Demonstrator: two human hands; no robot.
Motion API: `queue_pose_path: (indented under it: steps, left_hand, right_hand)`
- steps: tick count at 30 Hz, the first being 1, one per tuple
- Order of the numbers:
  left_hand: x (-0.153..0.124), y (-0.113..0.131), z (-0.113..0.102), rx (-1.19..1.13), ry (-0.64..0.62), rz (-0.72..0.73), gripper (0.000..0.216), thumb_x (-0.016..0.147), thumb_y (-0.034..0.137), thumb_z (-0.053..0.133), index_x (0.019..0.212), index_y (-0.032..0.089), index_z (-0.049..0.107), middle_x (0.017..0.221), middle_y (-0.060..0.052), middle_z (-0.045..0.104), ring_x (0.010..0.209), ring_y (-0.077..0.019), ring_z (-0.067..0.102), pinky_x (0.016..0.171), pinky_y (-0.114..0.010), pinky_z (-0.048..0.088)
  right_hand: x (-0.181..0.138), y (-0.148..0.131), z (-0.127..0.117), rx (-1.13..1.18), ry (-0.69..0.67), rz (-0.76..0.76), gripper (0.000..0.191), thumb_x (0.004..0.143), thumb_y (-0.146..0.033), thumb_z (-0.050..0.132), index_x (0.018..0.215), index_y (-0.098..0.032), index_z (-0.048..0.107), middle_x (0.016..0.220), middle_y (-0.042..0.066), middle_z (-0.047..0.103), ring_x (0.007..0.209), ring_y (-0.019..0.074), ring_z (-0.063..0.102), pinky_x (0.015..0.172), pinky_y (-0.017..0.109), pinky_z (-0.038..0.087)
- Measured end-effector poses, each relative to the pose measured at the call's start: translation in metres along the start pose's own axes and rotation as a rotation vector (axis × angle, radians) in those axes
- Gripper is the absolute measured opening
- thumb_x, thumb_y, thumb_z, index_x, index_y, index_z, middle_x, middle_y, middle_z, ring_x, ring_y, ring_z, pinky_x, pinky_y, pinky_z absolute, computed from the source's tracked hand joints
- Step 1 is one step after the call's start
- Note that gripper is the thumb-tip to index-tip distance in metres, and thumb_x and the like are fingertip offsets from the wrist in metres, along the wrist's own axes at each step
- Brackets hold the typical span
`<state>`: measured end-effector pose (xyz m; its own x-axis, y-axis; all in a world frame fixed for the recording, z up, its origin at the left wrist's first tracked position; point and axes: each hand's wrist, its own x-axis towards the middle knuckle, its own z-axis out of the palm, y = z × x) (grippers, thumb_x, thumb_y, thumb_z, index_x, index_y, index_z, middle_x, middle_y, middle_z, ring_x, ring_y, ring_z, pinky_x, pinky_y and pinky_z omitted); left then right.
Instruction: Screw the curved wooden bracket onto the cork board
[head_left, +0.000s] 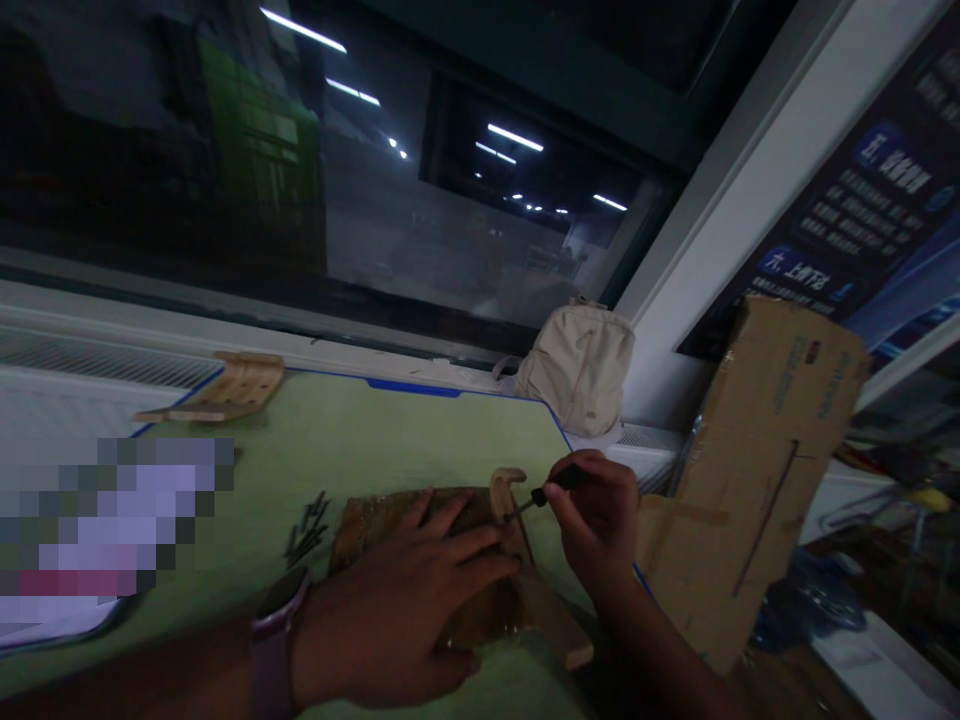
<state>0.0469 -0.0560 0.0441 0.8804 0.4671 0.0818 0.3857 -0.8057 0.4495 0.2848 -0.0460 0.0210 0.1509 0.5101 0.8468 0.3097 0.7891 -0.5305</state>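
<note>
My right hand (604, 515) grips a screwdriver (559, 485) by its black handle. The thin shaft slants down to the left, its tip at the face of a curved wooden piece (504, 492). Whether the tip sits in a screw is too small to tell. My left hand (420, 600) lies flat with fingers spread over a brown, shiny-edged board (367, 520), fingertips reaching the wooden piece. A longer wooden end (559, 625) sticks out toward me past those fingers. Left of the board lies a small pile of dark screws (307, 530).
Another wooden assembly with holes (240, 388) rests at the far left corner of the green tabletop (337, 420). A beige backpack (577, 365) stands by the window behind. Right of the table leans a large cardboard box (765, 470). A pixelated area covers the left side.
</note>
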Motion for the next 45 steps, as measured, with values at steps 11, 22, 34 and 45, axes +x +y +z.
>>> queue_pose_path:
  steps: [11, 22, 34, 45]
  left_hand:
    - [0.000, 0.000, 0.000, -0.002, 0.019, -0.005, 0.077, 0.079, 0.035, 0.083, 0.152, 0.032, 0.055, 0.163, -0.005, 0.051, 0.153, -0.0495, 0.035, 0.123, -0.078, 0.022]
    - [-0.001, 0.000, 0.001, -0.006, 0.015, -0.003, 0.077, 0.080, 0.034, 0.083, 0.152, 0.032, 0.054, 0.163, -0.005, 0.051, 0.154, -0.0493, 0.033, 0.123, -0.079, 0.019]
    - [0.000, -0.002, 0.001, -0.006, 0.013, 0.004, 0.077, 0.080, 0.036, 0.082, 0.152, 0.034, 0.053, 0.162, -0.001, 0.051, 0.155, -0.0476, 0.031, 0.123, -0.079, 0.019]
    - [-0.003, -0.005, 0.005, -0.007, 0.021, 0.006, 0.074, 0.083, 0.041, 0.081, 0.152, 0.033, 0.053, 0.163, -0.002, 0.050, 0.154, -0.0498, 0.031, 0.124, -0.078, 0.017]
  right_hand:
    - [-0.001, -0.014, 0.000, 0.042, -0.099, -0.005, 0.020, 0.100, -0.018, 0.063, 0.117, -0.028, 0.068, 0.105, 0.007, 0.075, 0.093, 0.0212, 0.078, 0.075, 0.040, 0.067]
    - [0.003, -0.003, -0.015, -0.260, -0.095, -0.091, 0.029, 0.099, -0.032, 0.066, 0.127, -0.029, 0.072, 0.111, 0.009, 0.070, 0.104, 0.0245, 0.070, 0.084, 0.043, 0.062]
    - [0.005, -0.011, -0.005, -0.115, 0.043, -0.010, 0.031, 0.086, -0.010, 0.079, 0.107, -0.028, 0.065, 0.093, -0.001, 0.065, 0.078, 0.0136, 0.068, 0.060, 0.023, 0.058]
    - [-0.001, -0.007, -0.006, -0.126, -0.106, -0.032, 0.024, 0.101, -0.025, 0.063, 0.125, -0.030, 0.066, 0.119, 0.009, 0.069, 0.110, 0.0228, 0.073, 0.090, 0.043, 0.064]
